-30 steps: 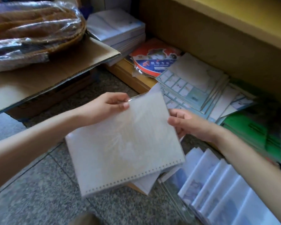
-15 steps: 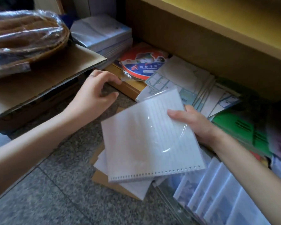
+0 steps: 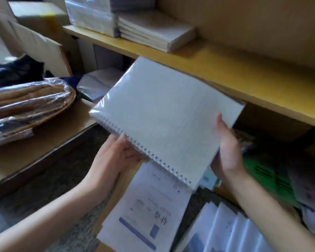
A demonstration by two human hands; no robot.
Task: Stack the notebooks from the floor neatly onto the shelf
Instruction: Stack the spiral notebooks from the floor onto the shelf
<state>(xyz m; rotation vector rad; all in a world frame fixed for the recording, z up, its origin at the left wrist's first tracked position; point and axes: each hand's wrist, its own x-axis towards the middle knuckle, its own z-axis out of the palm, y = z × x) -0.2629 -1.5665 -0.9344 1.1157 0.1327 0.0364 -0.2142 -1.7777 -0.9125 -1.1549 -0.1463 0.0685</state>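
A white spiral-bound notebook [image 3: 164, 120] in clear wrap is held in the air, tilted, just in front of the yellow wooden shelf [image 3: 244, 73]. My left hand [image 3: 113, 157] grips its spiral edge from below. My right hand [image 3: 227, 151] holds its right edge, thumb on the cover. On the shelf, farther left, lies a stack of pale notebooks [image 3: 155, 31] beside a plastic-wrapped white stack [image 3: 91, 13]. Below the held notebook, more white notebooks with blue print [image 3: 145, 215] lie on the floor on brown cardboard.
Plastic-wrapped wicker trays [image 3: 25, 104] sit on a cardboard sheet at left. Fanned white booklets [image 3: 225, 228] lie bottom right. Green booklets [image 3: 269, 175] rest on the low shelf at right. Cardboard boxes [image 3: 36, 20] stand at back left. Grey stone floor [image 3: 49, 180] shows at lower left.
My left hand has come back onto the notebook at its spiral edge. Both hands have lifted the notebook from near the floor up to the yellow shelf's edge. The view has tilted upward.
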